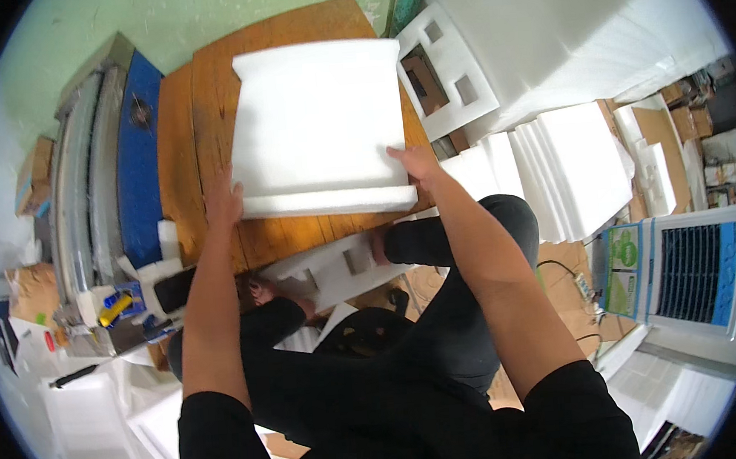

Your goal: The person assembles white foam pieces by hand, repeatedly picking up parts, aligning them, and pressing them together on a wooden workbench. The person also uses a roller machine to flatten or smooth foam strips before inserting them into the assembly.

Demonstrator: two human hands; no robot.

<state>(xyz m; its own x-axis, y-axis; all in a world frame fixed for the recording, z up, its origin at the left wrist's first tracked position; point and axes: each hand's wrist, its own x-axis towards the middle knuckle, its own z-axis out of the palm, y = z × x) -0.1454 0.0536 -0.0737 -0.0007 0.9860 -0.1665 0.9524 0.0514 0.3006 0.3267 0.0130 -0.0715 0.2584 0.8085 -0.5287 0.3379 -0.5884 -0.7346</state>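
Note:
A white foam piece (318, 126) lies on the wooden table (179, 149) in front of me. It is a flat panel with a raised strip along its near edge and another along its far edge. My left hand (224, 202) grips its near left corner, the thumb against the side. At the right edge, my right hand (415, 164) holds the panel with the thumb on top. The other fingers of that hand are mostly hidden beside or below the foam.
A foam frame with cut-outs (477, 85) leans right of the table, near stacked foam sheets (569, 168). An air cooler (686, 267) stands farther right. At left are a roller machine with a blue side (138, 118), a yellow cutter (116, 310) and a black-handled blade (75, 375).

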